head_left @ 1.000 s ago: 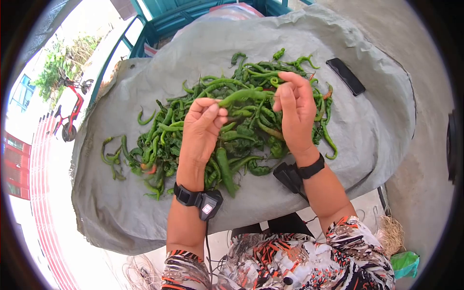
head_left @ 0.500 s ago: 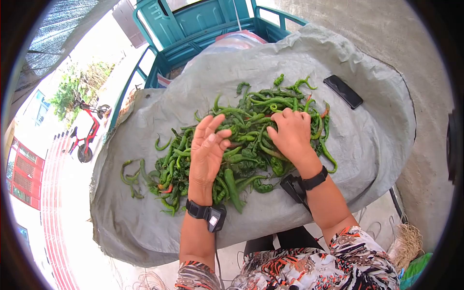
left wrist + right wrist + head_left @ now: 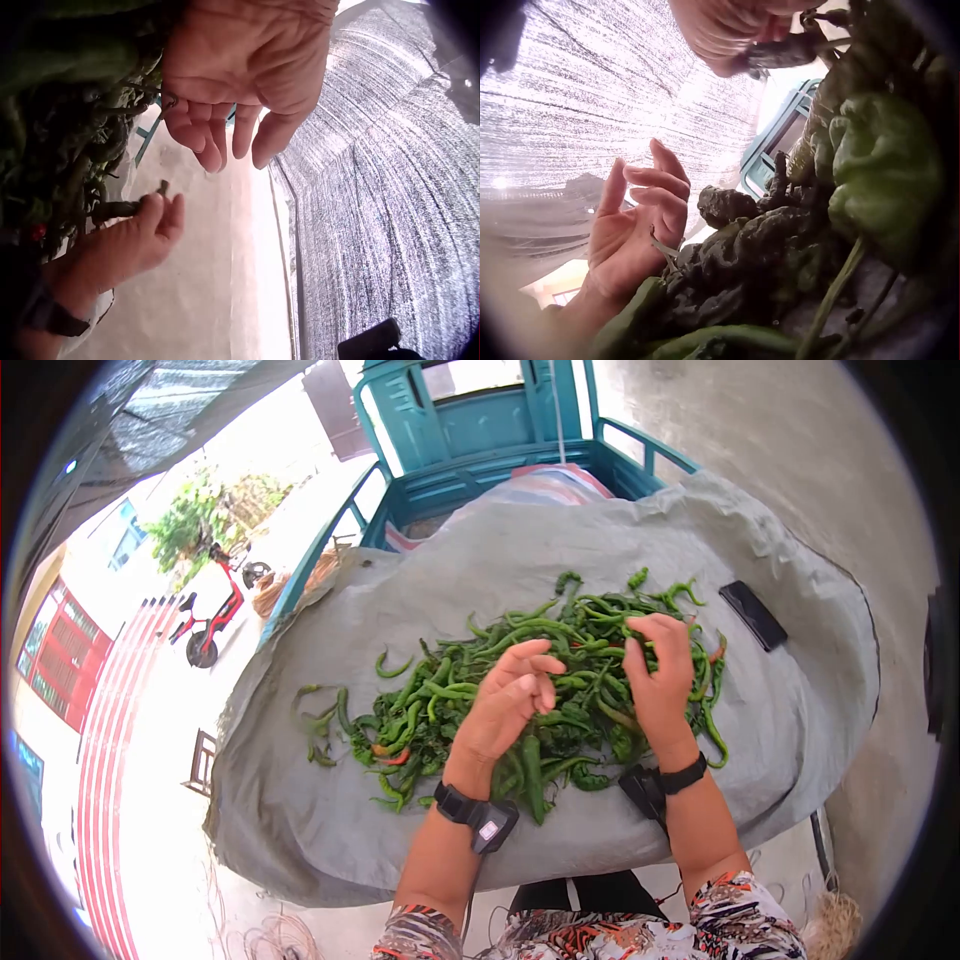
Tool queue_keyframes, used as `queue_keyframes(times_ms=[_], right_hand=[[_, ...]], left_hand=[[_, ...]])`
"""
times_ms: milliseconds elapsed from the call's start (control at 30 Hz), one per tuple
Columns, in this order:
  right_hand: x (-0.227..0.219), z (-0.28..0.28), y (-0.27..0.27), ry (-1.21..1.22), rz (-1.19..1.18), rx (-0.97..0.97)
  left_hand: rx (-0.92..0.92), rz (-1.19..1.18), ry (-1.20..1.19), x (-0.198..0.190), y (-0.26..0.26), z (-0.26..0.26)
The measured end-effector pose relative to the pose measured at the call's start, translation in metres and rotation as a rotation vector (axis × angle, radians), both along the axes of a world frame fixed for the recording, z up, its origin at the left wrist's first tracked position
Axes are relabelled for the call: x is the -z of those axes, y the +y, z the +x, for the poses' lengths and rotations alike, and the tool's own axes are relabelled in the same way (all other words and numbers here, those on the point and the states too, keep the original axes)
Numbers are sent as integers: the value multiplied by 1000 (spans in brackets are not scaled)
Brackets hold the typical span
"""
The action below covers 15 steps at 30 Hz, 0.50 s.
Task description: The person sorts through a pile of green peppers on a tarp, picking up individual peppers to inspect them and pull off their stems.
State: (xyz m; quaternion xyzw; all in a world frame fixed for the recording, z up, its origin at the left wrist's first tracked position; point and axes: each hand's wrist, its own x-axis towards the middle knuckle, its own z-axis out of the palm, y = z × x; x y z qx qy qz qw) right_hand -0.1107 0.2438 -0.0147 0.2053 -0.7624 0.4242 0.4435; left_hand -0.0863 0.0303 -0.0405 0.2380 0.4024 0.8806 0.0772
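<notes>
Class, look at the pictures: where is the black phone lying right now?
In the head view the black phone lies on the grey tarp, right of the pepper pile, beyond the right hand.

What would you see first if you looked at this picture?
First, a big heap of green chili peppers spread in the middle of a grey tarp. Two hands are in the heap: the left hand hovers with loose fingers, and the right hand pinches a pepper at the heap's right side. A black phone lies on the tarp to the right, and a teal cart stands behind.
</notes>
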Motion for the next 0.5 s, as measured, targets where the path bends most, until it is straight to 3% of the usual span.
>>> queue_keyframes(times_ms=[100, 233, 367, 500], right_hand=[[0, 6, -3, 134, 15, -88], [2, 16, -13, 28, 73, -327], [7, 14, -13, -19, 85, -424], [9, 15, -14, -47, 95, -479]], left_hand=[[51, -53, 8, -1, 0, 0], [59, -121, -9, -6, 3, 2], [9, -57, -33, -1, 3, -1], [1, -190, -54, 10, -1, -2]])
